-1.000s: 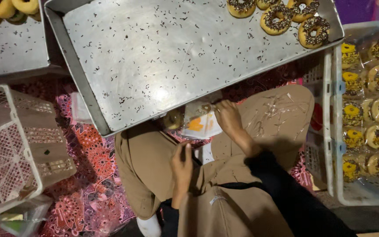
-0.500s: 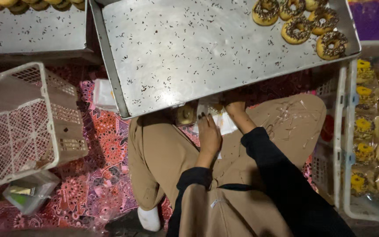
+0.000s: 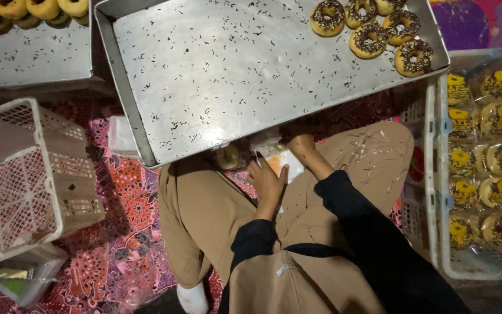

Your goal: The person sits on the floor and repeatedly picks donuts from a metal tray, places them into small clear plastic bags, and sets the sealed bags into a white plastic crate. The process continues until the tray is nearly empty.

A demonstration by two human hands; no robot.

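A big metal tray fills the top centre of the frame, with sprinkled doughnuts in its upper right corner. A white crate of wrapped doughnuts runs down the right edge, and an empty white basket lies at left. At centre, just under the tray's edge, the left hand rests flat with fingers spread on a clear wrapper. The right hand grips the wrapper's top. A plain doughnut lies just left of it.

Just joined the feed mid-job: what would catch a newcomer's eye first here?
The big metal tray, strewn with dark sprinkles, fills the top centre, with chocolate-sprinkled doughnuts clustered in its far right corner. At right, a white crate holds bagged doughnuts. Below the tray's near edge, the left hand and right hand work at a plastic bag.
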